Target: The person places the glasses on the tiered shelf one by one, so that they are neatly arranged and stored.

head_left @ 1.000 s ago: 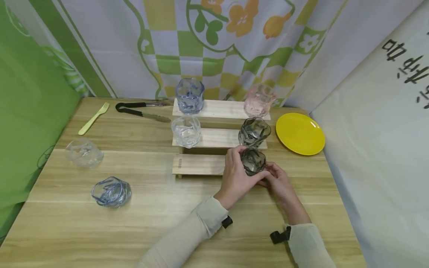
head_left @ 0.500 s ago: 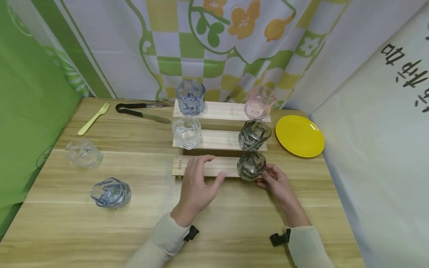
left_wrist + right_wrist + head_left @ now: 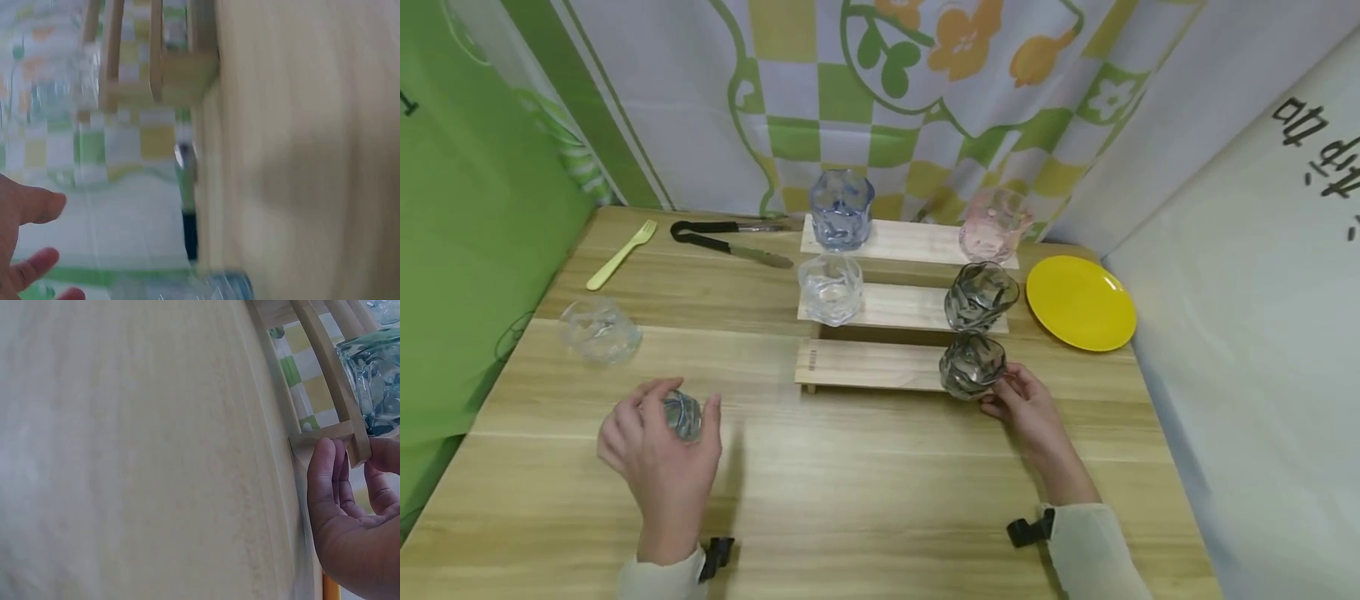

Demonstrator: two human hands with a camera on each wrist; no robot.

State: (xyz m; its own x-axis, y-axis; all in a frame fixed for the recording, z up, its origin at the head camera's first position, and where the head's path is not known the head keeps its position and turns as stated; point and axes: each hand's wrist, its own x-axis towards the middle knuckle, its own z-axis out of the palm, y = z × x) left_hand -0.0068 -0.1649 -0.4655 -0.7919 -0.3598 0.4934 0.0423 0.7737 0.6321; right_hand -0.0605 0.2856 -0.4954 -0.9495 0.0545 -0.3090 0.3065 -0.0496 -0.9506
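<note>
My left hand point(image 3: 662, 454) reaches over a blue-tinted glass point(image 3: 683, 415) at the table's left, fingers and thumb spread. In the left wrist view the fingers stand apart from that glass point(image 3: 232, 286), which shows blurred at the bottom edge. At the right end of a three-step wooden rack point(image 3: 872, 365), my right hand point(image 3: 1033, 417) pinches the lowest shelf's end between thumb and fingers. A smoky grey glass point(image 3: 972, 367) stands upright on that end, right beside the thumb; the right wrist view shows the glass point(image 3: 378, 381) too.
Above on the rack stand another grey glass point(image 3: 981, 298), a clear glass point(image 3: 831, 290), a blue glass point(image 3: 841, 210) and a pink glass point(image 3: 996, 227). Another clear glass point(image 3: 601, 332) lies left, near a fork point(image 3: 622, 255) and tongs point(image 3: 730, 243). A yellow plate point(image 3: 1081, 302) sits right.
My left hand has let go of the smoky grey glass on the lowest shelf and moved left to the blue-tinted glass. My right hand stays at the rack's right end.
</note>
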